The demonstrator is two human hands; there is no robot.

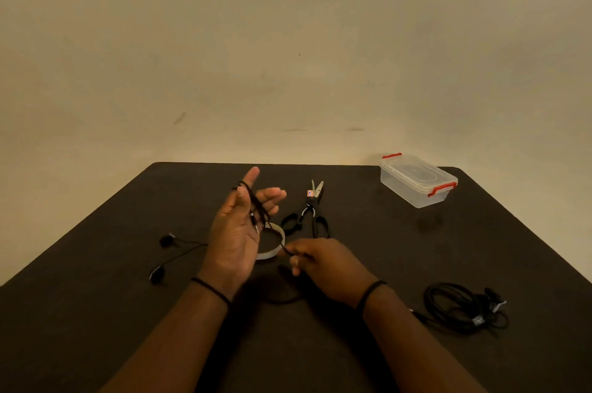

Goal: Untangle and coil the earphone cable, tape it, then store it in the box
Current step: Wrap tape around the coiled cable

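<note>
Dark table point(96, 264) bears a lidded clear box point(416, 182), contents indiscernible.

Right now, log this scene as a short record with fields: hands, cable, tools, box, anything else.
left hand: raised, palm up, fingers straight, black earphone cable looped over the fingers
right hand: pinches the cable below the loops
earbuds: two, on the table left of the left hand
tape roll: flat on the table, between the hands
scissors: lying behind the tape, blades pointing away
box: clear, red clips, lid on, far right
other: second bundle of black cable near right
</note>
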